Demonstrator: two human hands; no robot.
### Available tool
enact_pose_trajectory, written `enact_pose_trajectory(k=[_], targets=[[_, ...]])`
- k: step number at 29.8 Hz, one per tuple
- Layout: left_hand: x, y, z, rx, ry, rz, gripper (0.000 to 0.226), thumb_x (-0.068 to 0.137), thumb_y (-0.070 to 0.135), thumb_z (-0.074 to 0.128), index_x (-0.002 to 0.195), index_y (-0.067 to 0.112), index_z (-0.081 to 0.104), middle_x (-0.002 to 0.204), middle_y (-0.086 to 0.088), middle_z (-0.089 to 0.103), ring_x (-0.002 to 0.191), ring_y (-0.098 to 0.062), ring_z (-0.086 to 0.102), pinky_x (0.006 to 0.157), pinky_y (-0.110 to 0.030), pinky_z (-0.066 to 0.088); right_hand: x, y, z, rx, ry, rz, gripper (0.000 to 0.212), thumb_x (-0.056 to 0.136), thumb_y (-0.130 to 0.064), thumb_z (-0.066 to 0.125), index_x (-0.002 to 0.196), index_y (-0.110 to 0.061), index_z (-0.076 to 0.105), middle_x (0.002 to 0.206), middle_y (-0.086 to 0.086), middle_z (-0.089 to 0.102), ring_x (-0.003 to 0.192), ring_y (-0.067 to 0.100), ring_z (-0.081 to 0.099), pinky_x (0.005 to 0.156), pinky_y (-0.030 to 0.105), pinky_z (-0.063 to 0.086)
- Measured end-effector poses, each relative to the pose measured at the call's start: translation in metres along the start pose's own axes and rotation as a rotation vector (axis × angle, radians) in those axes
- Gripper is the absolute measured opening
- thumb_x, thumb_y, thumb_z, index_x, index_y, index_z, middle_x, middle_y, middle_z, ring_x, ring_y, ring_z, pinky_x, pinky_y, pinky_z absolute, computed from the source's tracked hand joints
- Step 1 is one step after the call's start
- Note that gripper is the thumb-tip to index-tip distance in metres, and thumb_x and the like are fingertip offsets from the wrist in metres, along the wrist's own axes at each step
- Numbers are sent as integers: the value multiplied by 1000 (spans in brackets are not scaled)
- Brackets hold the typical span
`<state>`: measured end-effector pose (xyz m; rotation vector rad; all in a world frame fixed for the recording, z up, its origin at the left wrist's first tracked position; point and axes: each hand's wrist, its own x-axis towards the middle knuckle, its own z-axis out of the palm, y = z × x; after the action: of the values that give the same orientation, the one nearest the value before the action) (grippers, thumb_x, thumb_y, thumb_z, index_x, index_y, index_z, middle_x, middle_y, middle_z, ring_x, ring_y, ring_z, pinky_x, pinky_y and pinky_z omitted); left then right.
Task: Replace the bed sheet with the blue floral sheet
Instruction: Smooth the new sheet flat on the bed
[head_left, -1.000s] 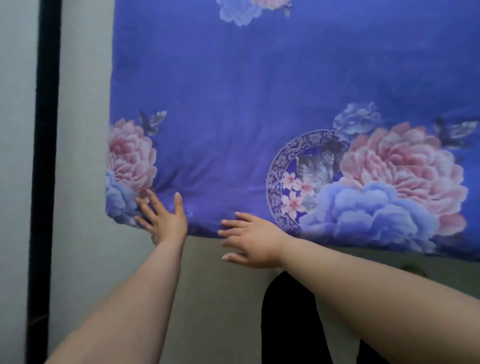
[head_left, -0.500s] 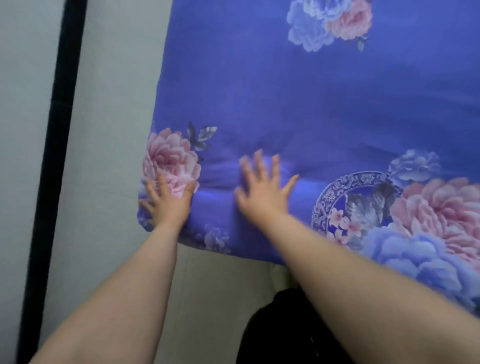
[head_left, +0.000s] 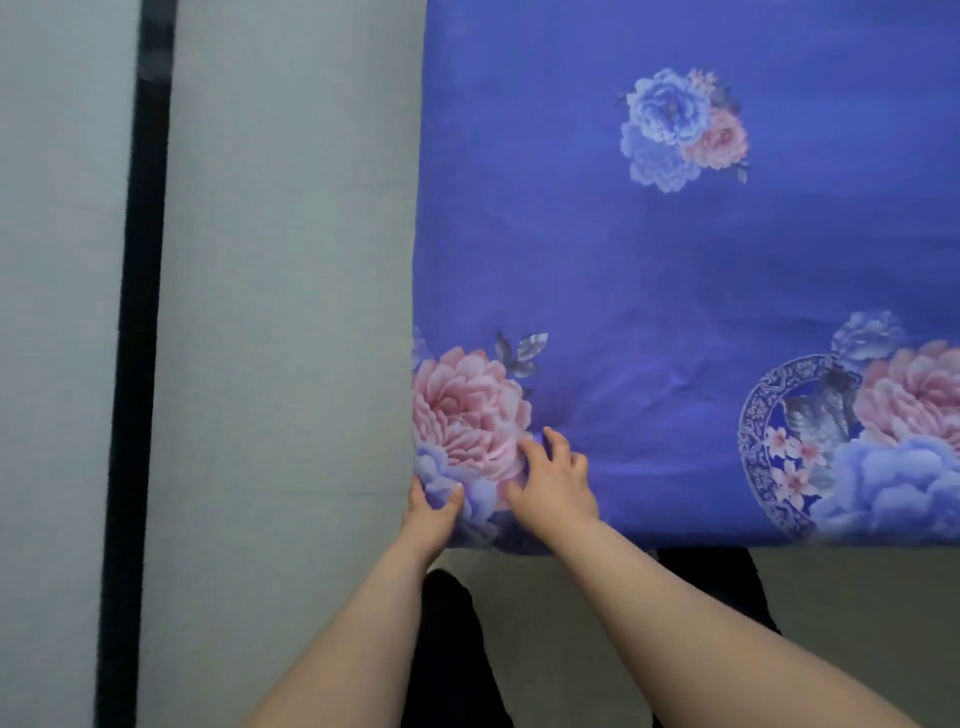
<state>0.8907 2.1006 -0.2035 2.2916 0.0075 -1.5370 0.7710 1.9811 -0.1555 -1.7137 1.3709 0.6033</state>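
Observation:
The blue floral sheet (head_left: 675, 291) lies spread over the bed, with pink and pale blue peonies printed on it. It fills the upper right of the view. My left hand (head_left: 430, 512) grips the sheet's near left corner, thumb on top and fingers curled under the edge. Beside it, my right hand (head_left: 555, 480) presses on the sheet next to the pink flower (head_left: 467, 410), with bent fingers bunching a little cloth. What is under the sheet is hidden.
A pale grey wall or panel (head_left: 285, 312) runs along the bed's left side, with a black vertical strip (head_left: 137, 338) further left. Grey floor (head_left: 857, 613) shows below the bed's near edge. My dark trousers (head_left: 452, 649) are between my arms.
My right hand has slid left from the open blue area to the pink flower at the corner. My left hand has dropped to the corner edge and closed on it. The view shifted left.

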Motion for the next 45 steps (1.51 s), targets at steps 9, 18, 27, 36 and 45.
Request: enact_pose_trajectory(k=[9, 18, 27, 36, 45], targets=[[-55, 40, -145, 288, -69, 63, 58, 97, 30, 47, 148, 14, 23, 128, -12, 53, 118, -30, 52, 102, -34, 39, -77, -112, 45, 485, -97, 171, 37, 89, -13, 46, 124, -23, 55, 127, 0, 60, 111, 21, 58, 90, 23, 44], [-81, 155, -232, 208, -86, 216, 53, 98, 29, 46, 145, 16, 25, 88, 7, 51, 92, -20, 54, 97, -42, 47, -73, -186, -95, 180, 34, 148, 31, 87, -21, 38, 108, -28, 60, 120, 3, 58, 105, 29, 53, 88, 38, 47], [-42, 292, -326, 338, -283, 304, 30, 96, 30, 47, 118, 13, 57, 120, -11, 62, 95, -22, 58, 86, -33, 46, -37, -321, -178, 468, 115, 183, 19, 90, -12, 44, 89, -10, 63, 92, 9, 63, 81, 28, 56, 68, 30, 43], [30, 512, -468, 580, -226, 572, 25, 97, 27, 44, 111, 12, 58, 107, -6, 63, 96, -24, 59, 82, -32, 46, 38, -477, -259, 1013, 336, 233, 18, 96, -13, 42, 103, -12, 59, 94, 5, 64, 68, 15, 56, 59, 25, 43], [54, 670, -455, 562, -404, 519, 20, 100, 25, 42, 108, 12, 54, 99, -3, 59, 82, -16, 54, 62, -22, 41, 135, -523, -409, 1296, 519, 333, 15, 98, -13, 44, 101, -7, 57, 88, 9, 60, 58, 15, 49, 52, 23, 37]])
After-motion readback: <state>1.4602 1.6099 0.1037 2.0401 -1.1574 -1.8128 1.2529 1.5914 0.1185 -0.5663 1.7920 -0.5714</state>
